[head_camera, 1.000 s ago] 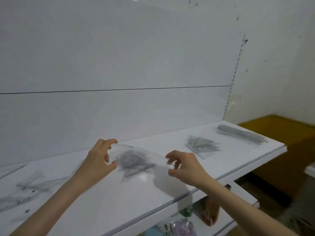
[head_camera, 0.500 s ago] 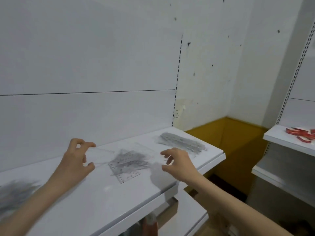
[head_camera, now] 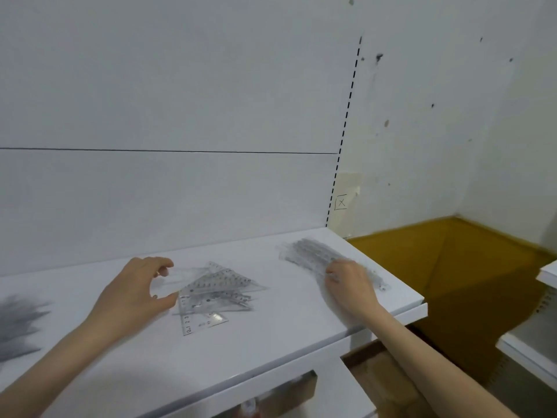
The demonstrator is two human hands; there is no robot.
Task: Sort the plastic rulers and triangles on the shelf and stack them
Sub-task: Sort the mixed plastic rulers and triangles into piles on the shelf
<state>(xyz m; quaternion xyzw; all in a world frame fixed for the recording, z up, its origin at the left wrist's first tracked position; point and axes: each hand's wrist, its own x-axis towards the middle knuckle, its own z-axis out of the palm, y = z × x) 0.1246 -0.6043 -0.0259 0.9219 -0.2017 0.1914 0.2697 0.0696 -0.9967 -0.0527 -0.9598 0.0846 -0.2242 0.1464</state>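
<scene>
A pile of clear plastic triangles (head_camera: 215, 294) lies mid-shelf on the white shelf (head_camera: 271, 351). My left hand (head_camera: 132, 294) is at the pile's left edge. Its thumb and fingers pinch a clear triangle (head_camera: 184, 274) that lies over the back of the pile. A stack of clear rulers (head_camera: 313, 254) lies slantwise near the shelf's right end. My right hand (head_camera: 349, 285) rests on the near end of that stack with bent fingertips touching the rulers; it is blurred by motion.
A blurred grey pile (head_camera: 18, 321) lies at the shelf's far left. The white back panel (head_camera: 180, 191) rises behind. The shelf's right corner (head_camera: 422, 306) ends above a yellow-brown floor (head_camera: 452, 282). Another white shelf unit (head_camera: 539, 351) stands at right.
The view swung right. My right hand let go of the clear triangle and moved right onto the ruler stack. My left hand brought the triangle over the triangle pile.
</scene>
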